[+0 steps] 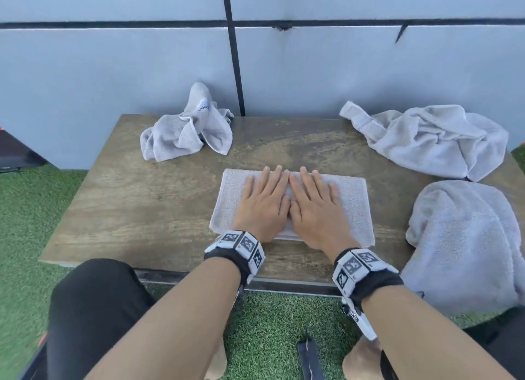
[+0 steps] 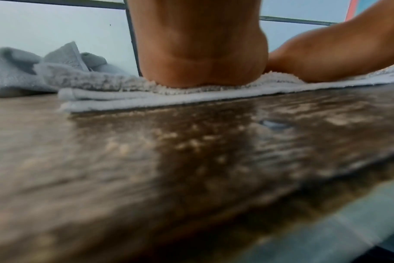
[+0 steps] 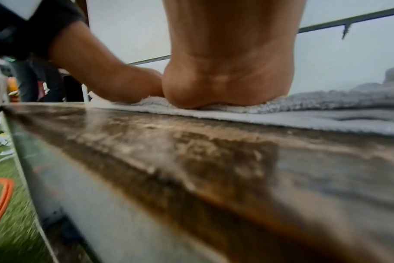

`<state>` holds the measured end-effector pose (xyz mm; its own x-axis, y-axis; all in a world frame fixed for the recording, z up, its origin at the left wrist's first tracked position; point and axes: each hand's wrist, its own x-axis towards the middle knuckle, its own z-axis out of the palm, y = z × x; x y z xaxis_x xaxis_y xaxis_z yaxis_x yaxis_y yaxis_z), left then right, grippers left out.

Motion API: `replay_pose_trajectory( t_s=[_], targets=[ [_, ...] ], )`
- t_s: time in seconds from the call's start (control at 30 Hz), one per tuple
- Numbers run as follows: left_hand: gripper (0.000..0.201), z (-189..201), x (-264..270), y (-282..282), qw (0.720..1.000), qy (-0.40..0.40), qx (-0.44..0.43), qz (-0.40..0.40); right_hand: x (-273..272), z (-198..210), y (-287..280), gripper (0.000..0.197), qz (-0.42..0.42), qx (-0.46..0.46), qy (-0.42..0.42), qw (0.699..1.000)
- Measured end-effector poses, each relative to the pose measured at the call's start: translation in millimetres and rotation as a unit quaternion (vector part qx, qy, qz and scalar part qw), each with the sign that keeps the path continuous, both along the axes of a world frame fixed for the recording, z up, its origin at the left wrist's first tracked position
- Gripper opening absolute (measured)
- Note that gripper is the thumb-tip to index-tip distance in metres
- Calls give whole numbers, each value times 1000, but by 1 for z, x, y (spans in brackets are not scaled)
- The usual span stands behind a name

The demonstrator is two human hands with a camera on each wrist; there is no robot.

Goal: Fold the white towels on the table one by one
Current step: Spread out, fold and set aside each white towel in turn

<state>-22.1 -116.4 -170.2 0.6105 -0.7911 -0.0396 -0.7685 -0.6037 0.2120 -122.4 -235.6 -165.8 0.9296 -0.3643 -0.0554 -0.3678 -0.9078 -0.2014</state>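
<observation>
Green grass (image 1: 278, 317) lies on the floor closest to the person, and a black thing (image 1: 310, 359) rests on it between the two arms; what it is cannot be told. In the right wrist view an orange cord (image 3: 1, 199) curls on the grass below the counter edge.

The brown wooden counter (image 1: 136, 209) comes next. A folded white towel (image 1: 352, 206) lies flat near the front middle of it. In the left wrist view its near edge shows stacked layers (image 2: 146, 101).

The left hand (image 1: 264, 203) and the right hand (image 1: 315, 206) lie palm down on the folded towel, side by side and touching each other. The fingers (image 1: 281, 178) are straight and point away from the person. Both hands are flat and hold nothing; they press on the cloth. Each wrist has a black band with black-and-white square marks (image 1: 241, 243).

To the right, at the counter's edge, a soft rounded towel heap (image 1: 466, 243) sits well apart from the hands. Farther back on the right lies a crumpled towel (image 1: 437, 141). At the back left another crumpled towel (image 1: 187, 129) stands up in a bunch, just in front of the wall.

The wall (image 1: 113, 67) behind is pale grey with dark lines (image 1: 235, 67) crossing it.
</observation>
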Motion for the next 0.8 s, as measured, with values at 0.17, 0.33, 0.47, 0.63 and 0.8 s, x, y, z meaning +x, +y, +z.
replay_pose_trajectory(
  t_s=[0.17, 0.33, 0.47, 0.63, 0.8],
  targets=[
    [57, -4, 7, -3, 1000, -10, -13, 2, 9, 0, -7, 61, -6, 8, -3, 1000],
    [57, -4, 9, -3, 1000, -4, -25, 6, 8, 2, -6, 59, -9, 14, -2, 1000],
    [57, -3, 8, -2, 999, 1, -33, 14, 7, 1, -7, 58, -11, 19, 1, 1000],
    [57, -4, 13, 4, 999, -2, -40, 31, -2, 1, -13, 59, -35, 12, 1, 999],
    [58, -5, 23, 16, 998, -4, -33, 49, -13, 1, -24, 60, -59, 23, 6, 998]
  ],
)
